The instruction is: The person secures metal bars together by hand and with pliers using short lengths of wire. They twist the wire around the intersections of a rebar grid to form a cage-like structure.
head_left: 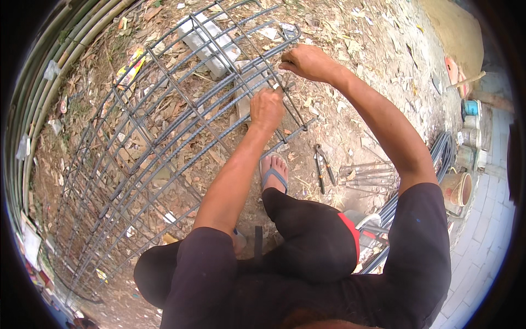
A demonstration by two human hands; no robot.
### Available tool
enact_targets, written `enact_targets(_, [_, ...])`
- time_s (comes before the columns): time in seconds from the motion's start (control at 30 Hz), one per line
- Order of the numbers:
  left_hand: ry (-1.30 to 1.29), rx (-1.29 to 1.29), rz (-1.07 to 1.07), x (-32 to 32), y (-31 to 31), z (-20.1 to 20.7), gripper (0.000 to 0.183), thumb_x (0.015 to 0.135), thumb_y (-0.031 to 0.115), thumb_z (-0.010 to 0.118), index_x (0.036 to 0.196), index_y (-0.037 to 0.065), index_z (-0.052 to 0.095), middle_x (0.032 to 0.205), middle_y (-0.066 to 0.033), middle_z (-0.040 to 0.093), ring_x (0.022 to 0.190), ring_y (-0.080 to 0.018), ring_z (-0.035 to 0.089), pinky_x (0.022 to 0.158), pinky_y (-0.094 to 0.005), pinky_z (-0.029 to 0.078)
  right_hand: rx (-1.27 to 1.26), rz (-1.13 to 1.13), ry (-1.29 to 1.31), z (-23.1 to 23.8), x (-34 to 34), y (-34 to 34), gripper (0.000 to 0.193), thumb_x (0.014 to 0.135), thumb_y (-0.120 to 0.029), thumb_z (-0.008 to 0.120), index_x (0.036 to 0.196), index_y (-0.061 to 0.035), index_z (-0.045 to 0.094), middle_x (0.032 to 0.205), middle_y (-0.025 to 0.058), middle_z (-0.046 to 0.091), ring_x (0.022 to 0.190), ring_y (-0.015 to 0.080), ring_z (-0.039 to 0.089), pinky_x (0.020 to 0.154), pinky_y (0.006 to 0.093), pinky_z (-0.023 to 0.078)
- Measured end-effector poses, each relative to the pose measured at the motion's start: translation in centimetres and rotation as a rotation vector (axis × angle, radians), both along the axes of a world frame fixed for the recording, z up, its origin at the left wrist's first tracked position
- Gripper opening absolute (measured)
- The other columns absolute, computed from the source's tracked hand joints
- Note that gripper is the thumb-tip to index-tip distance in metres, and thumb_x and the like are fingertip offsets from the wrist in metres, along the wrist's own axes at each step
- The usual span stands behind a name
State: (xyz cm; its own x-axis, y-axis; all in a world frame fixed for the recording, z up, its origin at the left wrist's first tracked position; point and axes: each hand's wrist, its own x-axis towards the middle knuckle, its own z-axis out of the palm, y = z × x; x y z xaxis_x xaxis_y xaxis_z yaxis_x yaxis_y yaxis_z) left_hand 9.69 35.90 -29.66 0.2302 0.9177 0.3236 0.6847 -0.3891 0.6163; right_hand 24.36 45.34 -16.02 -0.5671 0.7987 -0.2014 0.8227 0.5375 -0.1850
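Directly over one end of the rebar cage (195, 105) curls the left hand (267, 109), the right hand (308, 63) beside it; either's hold, I cannot tell.

Daylight falls on dirt ground (342, 118) littered with dry leaves (359, 33). Long poles (32, 93) curve along the left; pale tiles (478, 241) line the right.

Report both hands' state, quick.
Left hand: closed, curled at the end of the rebar cage; what it grips can't be told.
Right hand: closed, curled beside the bar ends; anything held can't be made out.
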Motion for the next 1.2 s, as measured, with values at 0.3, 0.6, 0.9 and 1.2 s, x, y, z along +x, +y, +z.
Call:
enact_targets(0.3, [-0.021, 0.005, 0.032, 0.1, -0.1, -0.2, 0.006, 0.084, 0.006, 0.065, 0.082, 0.003, 0.069, 0.076, -0.0153, 0.07, 0.079, -0.0364, 0.067, 0.069, -0.0491, 0.054, 0.07, 0.144, -0.09, -2.2, -1.1, -0.4, 0.019, 0.092, -0.022, 0.067, 0.082, -0.006, 0.072, 0.075, 0.0142, 0.07, 0.075, 0.0339, 0.071, 0.069, 0.0451, 0.057])
enact_targets(0.6, [-0.027, 0.012, 0.033, 0.2, -0.3, 0.5, 0.008, 0.086, 0.008, 0.065, 0.085, 0.004, 0.071, 0.075, -0.0156, 0.069, 0.079, -0.036, 0.067, 0.069, -0.0491, 0.054, -0.341, 0.01, 0.043, -1.3, 0.2, -4.2, 0.022, 0.089, -0.022, 0.065, 0.091, -0.0034, 0.075, 0.091, 0.0184, 0.075, 0.088, 0.0378, 0.072, 0.078, 0.0473, 0.058])
enact_targets(0.9, [-0.017, -0.03, -0.019, -0.9, -0.6, 1.7, 0.02, 0.093, 0.014, 0.065, 0.109, 0.005, 0.072, 0.093, -0.0163, 0.071, 0.089, -0.0348, 0.067, 0.08, -0.0475, 0.053, 0.619, -0.178, 0.568, 5.7, 0.2, -15.0, 0.019, 0.084, -0.013, 0.077, 0.101, -0.0078, 0.07, 0.085, 0.0071, 0.068, 0.081, 0.027, 0.067, 0.07, 0.0434, 0.053])
enact_targets(1.2, [-0.103, -0.279, 0.279, -8.1, -5.8, 3.2, 0.037, 0.096, 0.035, 0.069, 0.108, 0.0, 0.074, 0.097, -0.0216, 0.074, 0.088, -0.0393, 0.07, 0.082, -0.045, 0.054, 0.113, -0.839, 0.022, -14.7, 8.0, -35.4, 0.055, 0.085, -0.03, 0.08, 0.126, -0.002, 0.055, 0.118, 0.0194, 0.059, 0.108, 0.0384, 0.06, 0.088, 0.0483, 0.051])
